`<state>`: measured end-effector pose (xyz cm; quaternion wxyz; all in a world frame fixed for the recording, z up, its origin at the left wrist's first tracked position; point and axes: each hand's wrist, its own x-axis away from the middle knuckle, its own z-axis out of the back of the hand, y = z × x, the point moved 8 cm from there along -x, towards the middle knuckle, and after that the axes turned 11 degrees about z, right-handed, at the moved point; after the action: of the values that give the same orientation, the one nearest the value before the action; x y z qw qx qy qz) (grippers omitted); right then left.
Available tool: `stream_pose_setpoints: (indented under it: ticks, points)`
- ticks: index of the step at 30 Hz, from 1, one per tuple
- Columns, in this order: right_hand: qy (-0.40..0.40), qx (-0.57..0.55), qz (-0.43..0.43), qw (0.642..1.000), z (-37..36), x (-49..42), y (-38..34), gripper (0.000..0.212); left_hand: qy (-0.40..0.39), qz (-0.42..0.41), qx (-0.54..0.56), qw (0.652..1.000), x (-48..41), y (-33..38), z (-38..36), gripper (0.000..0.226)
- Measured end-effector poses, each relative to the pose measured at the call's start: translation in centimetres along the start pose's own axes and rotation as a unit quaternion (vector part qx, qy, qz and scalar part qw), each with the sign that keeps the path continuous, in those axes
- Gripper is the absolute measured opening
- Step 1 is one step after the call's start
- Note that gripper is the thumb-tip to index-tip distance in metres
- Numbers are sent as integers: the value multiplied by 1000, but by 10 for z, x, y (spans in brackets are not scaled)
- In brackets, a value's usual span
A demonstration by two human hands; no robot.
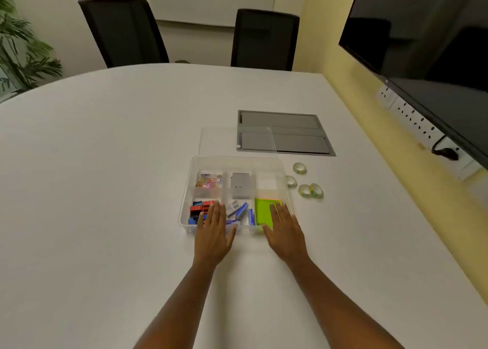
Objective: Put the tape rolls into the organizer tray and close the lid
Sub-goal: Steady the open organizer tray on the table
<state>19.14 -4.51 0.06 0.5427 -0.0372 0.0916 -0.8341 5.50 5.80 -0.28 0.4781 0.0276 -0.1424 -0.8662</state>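
Four tape rolls (pixel 306 182) lie on table (pixel 118 177) just right of organizer tray (pixel 188 190), outside it. Far-right tray compartment (pixel 266 181) bare. Clear lid (pixel 237 141) flat behind tray, partly over grey floor-box cover (pixel 295 135). Left hand (pixel 212 234) and right hand (pixel 285 232) over tray's near edge, fingers extended flat, holding nothing.

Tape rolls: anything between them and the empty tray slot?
Nothing visible. The four tape rolls lie on the table right of the tray, beside the empty far-right slot. The lid is off, lying behind the tray. Only the tray wall is between.
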Motion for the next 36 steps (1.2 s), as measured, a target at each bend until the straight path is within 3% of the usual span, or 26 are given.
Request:
stream_pose_setpoints:
  ticks: [18, 24, 29, 36]
  points:
    - [-27, -15, -19, 999, -29, 16, 0, 59, -11, 11, -12, 1000, 5, -8, -24, 115]
    - [-11, -39, -17, 999, -28, 15, 2, 55, -10, 10, 6, 1000, 3, -8, -24, 116]
    - [71, -67, -6, 995, -5, 6, 7, 48, 8, 10, 39, 999, -15, -7, -11, 116]
    - [48, -84, -24, 995, 5, -29, 40, 53, 50, 38, 47, 997, -55, -21, 14, 109]
